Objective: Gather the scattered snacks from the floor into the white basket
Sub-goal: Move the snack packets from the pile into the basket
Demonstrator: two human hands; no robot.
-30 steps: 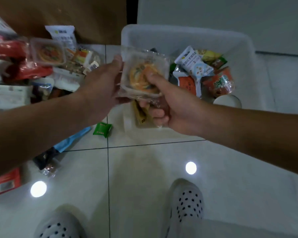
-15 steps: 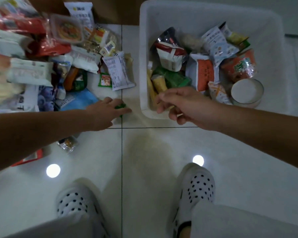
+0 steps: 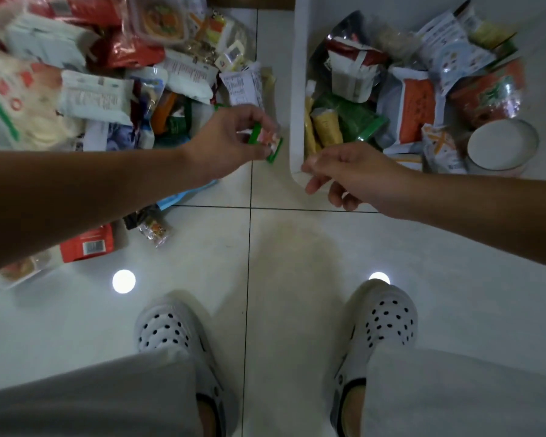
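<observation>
The left hand (image 3: 227,137) is pinching a small green packet (image 3: 267,143) with an orange-and-white picture on its face. The thumb and fingertips are closing on the packet's upper edge, so the grip is narrow and pressed onto the wrapper, not spread. The packet is hanging tilted just beside the near left corner of the white basket (image 3: 297,89), outside its wall. It is also at the edge of the pile of snacks (image 3: 108,89) lying on the floor (image 3: 297,247).

To do this step well, the hand is probably needing to carry the packet up and over the rim to the right. It should let go only once the packet is above the contents (a light sachet released early could slide down the outside wall). Dropping it onto the green and yellow packs near that corner looks like the shortest route.

The right hand (image 3: 353,175) is hovering over the basket's near corner. Its fingers are loosely curled and nothing is showing in them; whether it is touching the rim is unclear. It could be steadying the basket while the left hand delivers. Much of the pile is waiting on the tiles, so the gathering looks far from finished.
</observation>
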